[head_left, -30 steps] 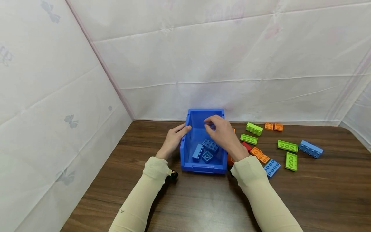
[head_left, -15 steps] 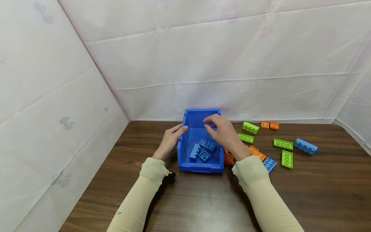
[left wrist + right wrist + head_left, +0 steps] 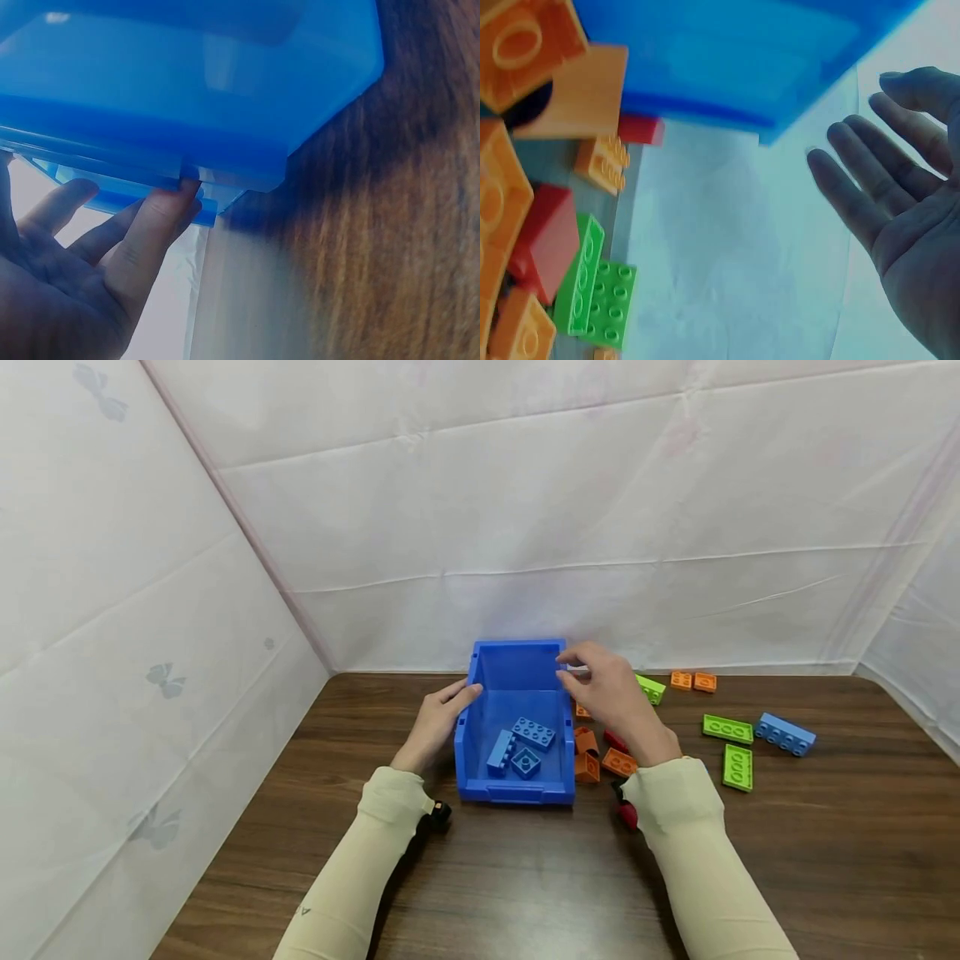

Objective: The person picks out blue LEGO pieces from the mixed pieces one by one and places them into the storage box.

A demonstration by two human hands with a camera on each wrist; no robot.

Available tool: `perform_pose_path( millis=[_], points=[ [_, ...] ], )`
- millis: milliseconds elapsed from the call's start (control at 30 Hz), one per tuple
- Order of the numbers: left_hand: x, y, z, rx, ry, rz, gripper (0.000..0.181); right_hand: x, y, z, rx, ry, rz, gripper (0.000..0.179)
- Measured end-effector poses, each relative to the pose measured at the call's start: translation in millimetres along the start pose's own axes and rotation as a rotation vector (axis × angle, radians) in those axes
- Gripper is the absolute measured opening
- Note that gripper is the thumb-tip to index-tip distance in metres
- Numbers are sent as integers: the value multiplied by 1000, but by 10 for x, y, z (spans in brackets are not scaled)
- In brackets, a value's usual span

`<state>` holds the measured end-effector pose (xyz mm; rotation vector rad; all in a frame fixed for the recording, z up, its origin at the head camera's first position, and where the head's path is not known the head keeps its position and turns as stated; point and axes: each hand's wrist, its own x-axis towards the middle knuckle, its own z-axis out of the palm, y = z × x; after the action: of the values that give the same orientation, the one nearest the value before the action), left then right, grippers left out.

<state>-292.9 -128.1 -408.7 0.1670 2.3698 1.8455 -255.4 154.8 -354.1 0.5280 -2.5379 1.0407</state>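
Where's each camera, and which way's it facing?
Head: worn on the head, facing forward and down at the blue bin and orange bricks; left hand, right hand, sleeves show.
Left wrist: worn there, facing the blue bin; left hand shows.
Right wrist: worn there, facing the blue bin and orange bricks; right hand shows.
Head and right wrist share orange bricks and right hand.

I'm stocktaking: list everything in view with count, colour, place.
Bin: 1, blue, centre
Bricks: 3, blue, in bin
Orange pieces: 6+, orange, bin's right
Green pieces: 3+, green, bin's right
Red pieces: 1+, red, bin's right
Loose bricks: 1+, blue, far right
Table: 1, brown, underneath
Cloth: count unclear, white, behind table
Device: 1+, black, left wrist
Sleeves: 2, pale yellowish, forearms
Left hand: 1, gripping bin's left wall
Right hand: 1, at bin's right rim
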Motion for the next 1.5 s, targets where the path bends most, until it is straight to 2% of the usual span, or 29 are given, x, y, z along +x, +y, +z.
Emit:
perform_pose_path(
  millis=[333, 467, 667, 900, 1033, 1233, 1500],
  points=[
    [-1, -8, -21, -19, -19, -8, 74, -60, 152, -301, -93, 44, 96, 26],
    [-10, -5, -24, -11, -12, -10, 74, -91, 193, -418, -121, 38, 167, 28],
    [-13, 0, -30, 0, -2, -9, 75, -146, 263, -557, -104, 28, 268, 32],
    [-10, -7, -24, 5, 1, -14, 70, -217, 358, -675, -80, 59, 312, 35],
    [-8, -13, -25, 8, 7, -6, 69, -257, 417, -752, -91, 41, 352, 38],
    [-16, -9, -38, 24, 9, -5, 75, -330, 514, -875, -95, 8, 488, 45],
    [12, -20, -27, 13, -8, -19, 72, -421, 650, -1040, -123, 33, 640, 49]
  ],
)
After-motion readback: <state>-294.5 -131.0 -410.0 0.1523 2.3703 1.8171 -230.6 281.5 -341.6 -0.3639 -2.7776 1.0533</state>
